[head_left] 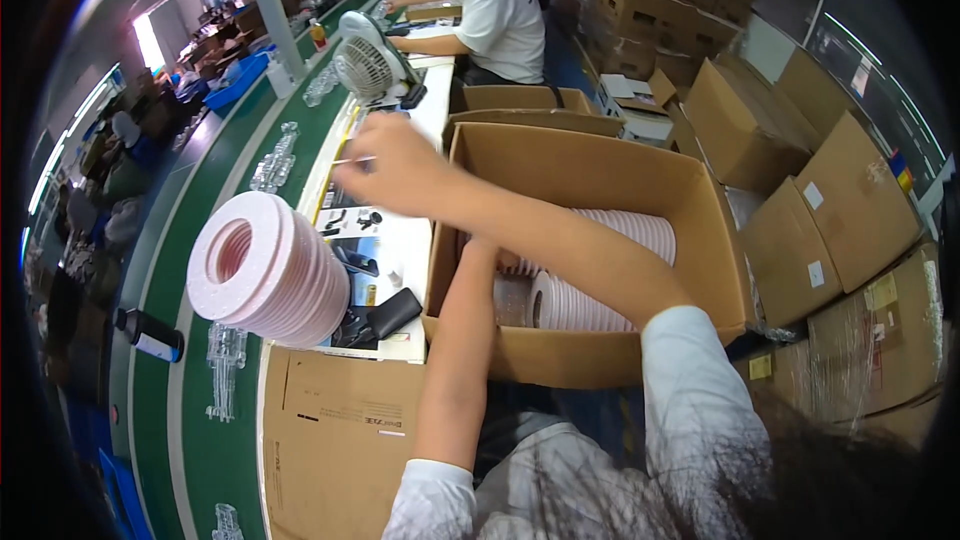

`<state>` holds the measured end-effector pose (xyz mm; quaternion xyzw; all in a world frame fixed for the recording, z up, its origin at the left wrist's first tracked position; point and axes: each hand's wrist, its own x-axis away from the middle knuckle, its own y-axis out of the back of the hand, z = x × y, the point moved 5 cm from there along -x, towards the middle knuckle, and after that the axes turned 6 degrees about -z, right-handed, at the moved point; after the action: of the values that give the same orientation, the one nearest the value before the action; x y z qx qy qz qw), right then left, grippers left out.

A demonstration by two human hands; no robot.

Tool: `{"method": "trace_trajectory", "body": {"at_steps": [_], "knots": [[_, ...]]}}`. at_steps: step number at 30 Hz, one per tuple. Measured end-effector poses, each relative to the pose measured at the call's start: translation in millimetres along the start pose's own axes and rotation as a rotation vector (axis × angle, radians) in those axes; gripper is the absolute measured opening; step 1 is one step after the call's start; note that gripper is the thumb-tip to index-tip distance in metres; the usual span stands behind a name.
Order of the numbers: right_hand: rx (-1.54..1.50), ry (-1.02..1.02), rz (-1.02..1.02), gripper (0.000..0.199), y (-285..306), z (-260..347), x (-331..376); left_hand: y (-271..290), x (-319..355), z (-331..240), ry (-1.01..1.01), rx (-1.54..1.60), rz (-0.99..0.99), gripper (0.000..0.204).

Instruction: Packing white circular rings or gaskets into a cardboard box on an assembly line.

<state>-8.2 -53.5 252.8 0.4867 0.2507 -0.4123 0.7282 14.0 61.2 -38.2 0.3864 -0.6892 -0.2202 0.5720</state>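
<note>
Head view of a packing station. The right hand [395, 165] is raised over the white surface [412, 240], its grip pressed together on a thin pale strip [352, 160] that juts out toward 9 o'clock from the fingertips; the strip is narrow, flat and whitish, and its far end hangs free above the surface. The right forearm runs from the hand toward 5 o'clock, crossing the near-left corner of the open cardboard box [700, 240].

The left hand [505, 260] reaches down into the box, its grip hidden behind the right forearm and the box wall; whether it is spread or closed cannot be told. It lies against the rolls of pale pink tape [590, 295] stacked on edge inside the box, ring-shaped, with thin ribbed rims and a row running toward 2 o'clock.

A second stack of pink rolls [270, 270] lies on its side at 8 o'clock from the right hand, well apart from it, at the edge of the surface beside the green conveyor belt [215, 440]; its hollow core faces 9 o'clock. Just beside this stack at 4 o'clock lie printed leaflets [355, 250] and a small black pouch [390, 315]. A flat cardboard sheet [340, 430] lies at 6 o'clock. A small white fan [365, 65] stands at 12 o'clock, with another person [495, 15] seated beyond it.
</note>
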Motion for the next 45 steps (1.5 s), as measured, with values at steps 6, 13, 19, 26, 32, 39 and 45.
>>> {"method": "trace_trajectory", "body": {"at_steps": [6,13,19,26,32,39,45], "knots": [[0.411,-0.474,-0.199,0.042,93.9,-156.3,168.9,-31.9,-5.6,-12.8,0.067,-0.042,0.000,0.031],[0.590,-0.892,0.828,0.036,42.4,-229.5,302.8,-30.6,-3.2,-15.1,0.136,-0.008,-0.020,0.034],[0.629,-0.926,0.837,0.029,28.6,-217.8,305.7,-24.9,5.2,-9.4,0.094,-0.052,-0.086,0.035],[0.570,-1.101,1.012,0.036,33.5,-223.5,318.6,-24.1,11.3,-15.5,0.130,-0.017,-0.103,0.034],[0.594,-1.013,0.926,0.034,22.8,-226.9,327.1,-25.4,11.8,-14.7,0.111,-0.006,-0.085,0.032],[0.542,-0.972,0.817,0.036,11.8,-227.2,336.0,-27.6,10.1,-15.1,0.082,0.042,-0.106,0.030],[0.479,-0.938,0.780,0.033,24.8,-225.2,315.2,-33.4,2.7,-13.1,0.084,0.065,-0.061,0.031]]}}
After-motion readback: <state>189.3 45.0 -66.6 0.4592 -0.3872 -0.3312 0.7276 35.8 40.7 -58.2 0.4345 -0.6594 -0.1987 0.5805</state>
